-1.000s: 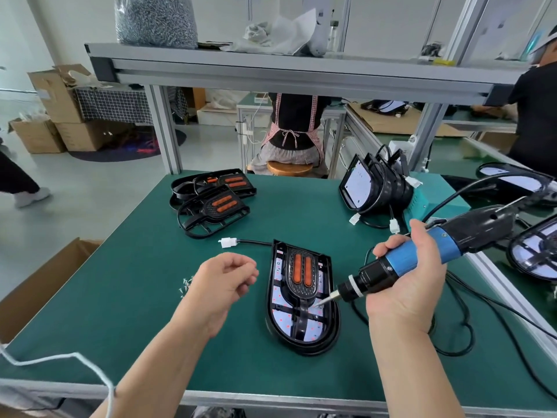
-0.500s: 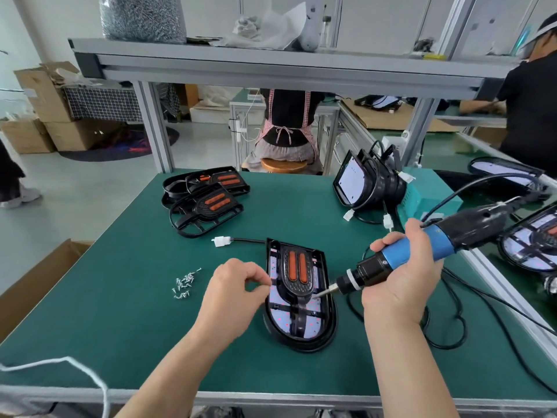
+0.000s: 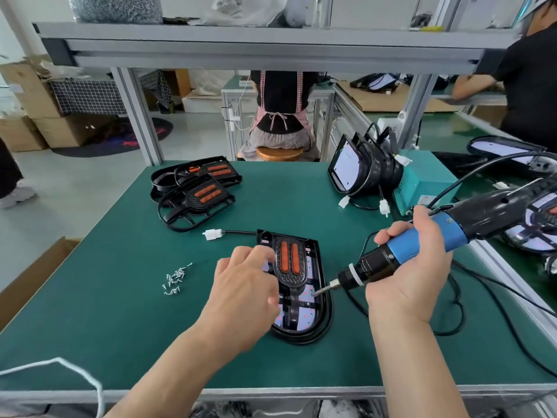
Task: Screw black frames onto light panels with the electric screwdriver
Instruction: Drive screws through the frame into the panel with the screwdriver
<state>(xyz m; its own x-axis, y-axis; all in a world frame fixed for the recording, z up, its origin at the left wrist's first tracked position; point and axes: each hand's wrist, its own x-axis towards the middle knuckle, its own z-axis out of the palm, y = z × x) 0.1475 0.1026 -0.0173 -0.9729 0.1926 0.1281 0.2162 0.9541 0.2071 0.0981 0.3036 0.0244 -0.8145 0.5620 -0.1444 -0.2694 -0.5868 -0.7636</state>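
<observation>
Hands: right grips one screwdriver | left on one framed panel, grasp unclear | one screw pile

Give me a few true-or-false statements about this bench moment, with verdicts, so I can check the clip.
1. The right hand grips the electric screwdriver. True.
2. The loose screws lie right of the light panel. False: they lie left of it.
3. Spare black frames are stacked at the table's far left. True.
4. The left hand rests on the screws. False: it is over the panel's left side, apart from them.
5. The white connector lies near the panel's far-left corner. True.
</observation>
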